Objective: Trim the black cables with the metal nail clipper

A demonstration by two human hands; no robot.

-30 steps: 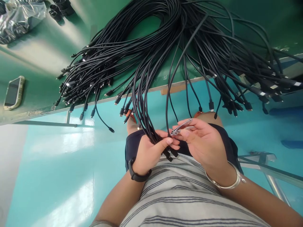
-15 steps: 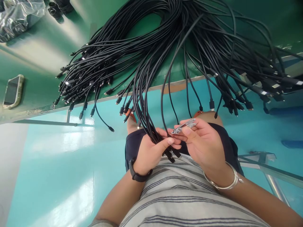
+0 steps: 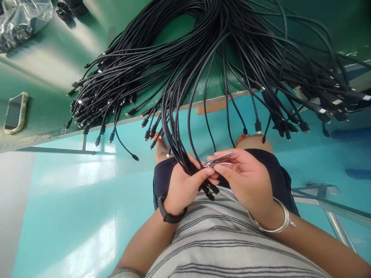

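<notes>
A big heap of black cables [image 3: 203, 50] lies on the green table [image 3: 52, 65], many plug ends hanging over its front edge. My left hand [image 3: 185, 185] is closed round a bundle of these cables [image 3: 176, 131], which runs down from the table to my lap, plugs poking out below the fist. My right hand [image 3: 246, 177] pinches a small metal clipper tool [image 3: 218, 159], its tip at a single cable next to my left thumb.
A phone [image 3: 14, 112] lies at the table's left edge. A clear plastic bag [image 3: 20, 19] and small black coils [image 3: 69, 8] sit at the far left. A metal frame [image 3: 324, 197] stands at my right over the teal floor [image 3: 72, 200].
My right hand has moved the metal tool slightly left, closer to my left thumb. The single cable's loop swung left. My left hand keeps its grip on the bundle.
</notes>
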